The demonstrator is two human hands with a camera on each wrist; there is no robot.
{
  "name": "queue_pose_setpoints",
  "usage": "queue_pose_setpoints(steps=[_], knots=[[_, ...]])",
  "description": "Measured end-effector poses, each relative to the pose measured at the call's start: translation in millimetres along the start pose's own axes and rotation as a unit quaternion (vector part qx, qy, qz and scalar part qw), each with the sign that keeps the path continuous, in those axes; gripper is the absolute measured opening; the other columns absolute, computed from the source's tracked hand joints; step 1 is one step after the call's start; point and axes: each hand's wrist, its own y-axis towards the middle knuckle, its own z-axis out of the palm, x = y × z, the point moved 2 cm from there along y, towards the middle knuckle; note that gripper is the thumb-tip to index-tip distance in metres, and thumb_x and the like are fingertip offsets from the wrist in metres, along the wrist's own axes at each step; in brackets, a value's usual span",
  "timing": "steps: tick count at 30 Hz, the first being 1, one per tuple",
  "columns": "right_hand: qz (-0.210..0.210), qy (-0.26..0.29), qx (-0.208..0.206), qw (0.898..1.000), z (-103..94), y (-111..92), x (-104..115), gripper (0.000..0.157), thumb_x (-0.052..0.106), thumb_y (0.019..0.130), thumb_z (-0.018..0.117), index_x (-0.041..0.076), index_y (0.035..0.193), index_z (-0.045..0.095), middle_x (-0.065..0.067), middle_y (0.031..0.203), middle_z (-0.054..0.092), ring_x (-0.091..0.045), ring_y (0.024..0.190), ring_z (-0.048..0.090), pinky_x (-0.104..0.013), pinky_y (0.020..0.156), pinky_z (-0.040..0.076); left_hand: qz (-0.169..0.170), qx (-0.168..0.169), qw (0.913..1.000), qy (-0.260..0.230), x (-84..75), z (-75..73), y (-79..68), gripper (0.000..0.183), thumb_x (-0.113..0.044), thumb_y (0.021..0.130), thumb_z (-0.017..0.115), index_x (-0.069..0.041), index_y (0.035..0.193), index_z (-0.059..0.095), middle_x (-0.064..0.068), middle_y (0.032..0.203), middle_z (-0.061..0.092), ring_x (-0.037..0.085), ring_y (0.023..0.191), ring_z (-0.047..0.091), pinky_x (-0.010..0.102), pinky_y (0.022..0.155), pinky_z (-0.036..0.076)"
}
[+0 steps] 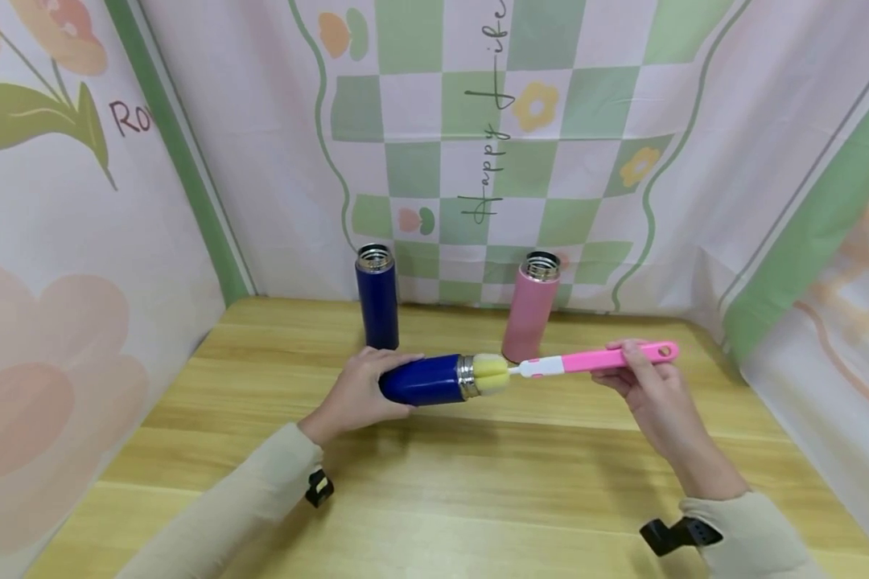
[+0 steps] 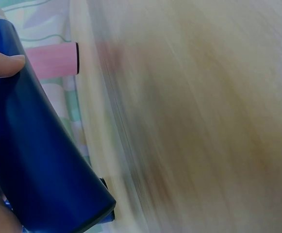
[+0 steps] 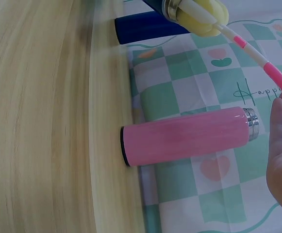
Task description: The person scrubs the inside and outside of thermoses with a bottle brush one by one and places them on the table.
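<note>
My left hand (image 1: 365, 390) grips a dark blue thermos bottle (image 1: 427, 381) held on its side above the table, its steel mouth facing right. In the left wrist view the thumb lies across the blue thermos bottle (image 2: 39, 131). A bottle brush with a pink and white handle (image 1: 586, 361) is held by my right hand (image 1: 655, 394), thumb along the handle. Its yellow sponge head (image 1: 491, 374) sits at the bottle's mouth, mostly outside it. The right wrist view shows the yellow sponge head (image 3: 201, 17) against the steel rim.
Behind the hands stand a second dark blue thermos bottle (image 1: 379, 297) and a pink thermos bottle (image 1: 531, 310), both upright and lidless. They are on the wooden table (image 1: 434, 498) near its back edge. A patterned curtain (image 1: 478, 161) hangs behind it.
</note>
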Motion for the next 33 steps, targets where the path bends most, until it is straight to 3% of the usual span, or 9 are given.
queue_pose_setpoints(steps=[8, 15, 22, 33], knots=[[0.022, -0.024, 0.017, 0.999, 0.8, 1, -4, 0.029, 0.007, 0.109, 0.037, -0.006, 0.115, 0.063, -0.014, 0.105, 0.068, -0.018, 0.098, 0.069, -0.031, 0.087, 0.055, -0.009, 0.009, 0.9999, 0.0, -0.4, -0.4, 0.4, 0.074, -0.033, 0.068, 0.092, -0.029, 0.136, 0.064, 0.008, 0.129, 0.064, 0.025, 0.113, 0.054, 0.05, 0.092, 0.048], [0.044, -0.013, 0.036, 0.998, -3.2, 0, -6, 0.028, 0.006, 0.108, 0.038, -0.011, 0.12, 0.057, -0.012, 0.112, 0.068, -0.019, 0.104, 0.068, -0.031, 0.091, 0.053, -0.003, 0.007, 0.9999, 0.007, 1.5, 2.1, 3.1, 0.074, -0.034, 0.068, 0.093, -0.027, 0.136, 0.064, 0.007, 0.127, 0.065, 0.025, 0.111, 0.055, 0.049, 0.091, 0.048], [0.057, -0.007, 0.044, 0.997, -1.8, 1, -11, 0.028, 0.005, 0.108, 0.039, 0.0, 0.118, 0.065, -0.012, 0.112, 0.068, -0.019, 0.103, 0.069, -0.031, 0.09, 0.053, 0.01, 0.014, 0.9998, 0.005, 0.3, 5.2, 5.4, 0.074, -0.034, 0.068, 0.092, -0.027, 0.137, 0.064, 0.007, 0.127, 0.065, 0.023, 0.108, 0.055, 0.046, 0.089, 0.049], [0.049, 0.015, 0.044, 0.998, 2.0, 0, -19, 0.03, 0.004, 0.108, 0.038, 0.001, 0.119, 0.066, -0.012, 0.112, 0.068, -0.019, 0.104, 0.068, -0.031, 0.092, 0.052, -0.009, 0.024, 0.9997, -0.002, -1.4, 3.0, 6.6, 0.075, -0.035, 0.069, 0.092, -0.028, 0.138, 0.063, 0.007, 0.13, 0.064, 0.023, 0.111, 0.054, 0.048, 0.092, 0.048]])
